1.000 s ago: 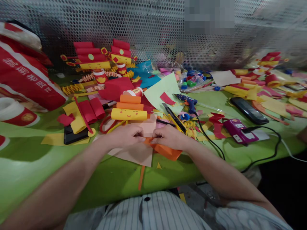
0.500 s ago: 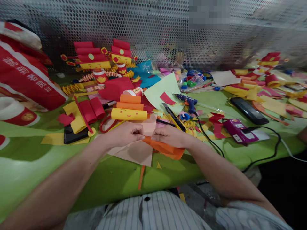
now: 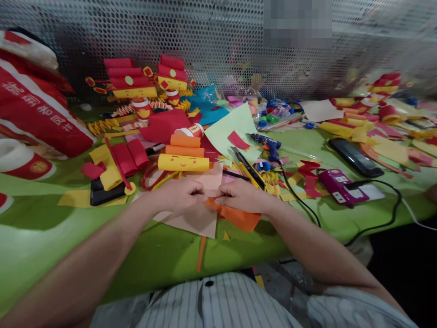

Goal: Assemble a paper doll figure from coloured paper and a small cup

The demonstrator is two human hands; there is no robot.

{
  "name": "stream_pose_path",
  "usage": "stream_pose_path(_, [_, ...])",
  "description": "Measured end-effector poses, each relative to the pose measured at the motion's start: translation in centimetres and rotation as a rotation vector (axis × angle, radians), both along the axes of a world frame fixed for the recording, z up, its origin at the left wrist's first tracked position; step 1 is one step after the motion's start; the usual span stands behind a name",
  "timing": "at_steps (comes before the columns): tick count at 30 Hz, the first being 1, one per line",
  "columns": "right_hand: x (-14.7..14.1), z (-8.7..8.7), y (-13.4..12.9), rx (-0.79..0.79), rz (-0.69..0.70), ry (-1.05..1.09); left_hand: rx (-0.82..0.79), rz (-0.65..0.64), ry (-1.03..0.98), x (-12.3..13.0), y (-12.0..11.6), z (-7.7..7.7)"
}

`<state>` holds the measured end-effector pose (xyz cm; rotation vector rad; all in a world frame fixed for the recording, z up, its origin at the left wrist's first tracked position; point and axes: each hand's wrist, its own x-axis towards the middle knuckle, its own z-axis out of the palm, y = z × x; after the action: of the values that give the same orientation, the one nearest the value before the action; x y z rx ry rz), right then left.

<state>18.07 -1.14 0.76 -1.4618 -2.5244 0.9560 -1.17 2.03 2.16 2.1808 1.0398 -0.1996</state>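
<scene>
My right hand (image 3: 241,197) is closed on a sheet of orange paper (image 3: 242,219), which hangs out below it to the right. My left hand (image 3: 180,193) is closed too, its thumb and finger pinching at the paper's narrow left end. The two hands are close together over a pale pink sheet (image 3: 191,219). Just beyond them lies a yellow paper roll with a drawn smiling face (image 3: 183,162), with orange rolls (image 3: 185,151) stacked behind it. Red-handled scissors (image 3: 150,176) lie partly hidden near my left hand. A utility knife (image 3: 251,171) lies beyond my right hand.
A blue glue gun (image 3: 271,146) with a black cord and a purple power strip (image 3: 343,187) are to the right, near a black phone (image 3: 355,157). Finished paper figures (image 3: 136,91) stand at the back left by a red bag (image 3: 37,100). An orange strip (image 3: 201,253) lies near the front edge.
The free part of the orange paper has shifted slightly left and down. Both hands stay almost in the same place, with a small movement of the fingers.
</scene>
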Motion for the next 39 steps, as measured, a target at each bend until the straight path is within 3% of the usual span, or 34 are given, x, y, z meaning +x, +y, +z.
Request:
stream_pose_path(7, [0.1,0.3,0.2,-0.098,-0.069,0.047,0.033,-0.014,-0.097,-0.3,0.3,0.0])
stream_pose_path(15, [1.0,-0.3,0.9,-0.261,-0.059,0.215,0.071,0.02,-0.135,-0.4,0.4,0.0])
stream_pose_path(22, [0.4,0.2,0.2,0.001,-0.058,0.027,0.036,0.023,-0.085,-0.2,0.3,-0.1])
stream_pose_path(26, [0.3,0.2,0.2,0.011,-0.049,0.01,0.023,0.015,-0.078,-0.1,0.2,0.2])
stream_pose_path(31, [0.8,0.3,0.5,-0.074,-0.024,0.081,0.051,0.005,-0.134,-0.4,0.4,0.3])
stream_pose_path(39, [1.6,0.7,0.7,-0.339,-0.057,0.254,0.065,0.031,-0.137,-0.8,0.7,0.3])
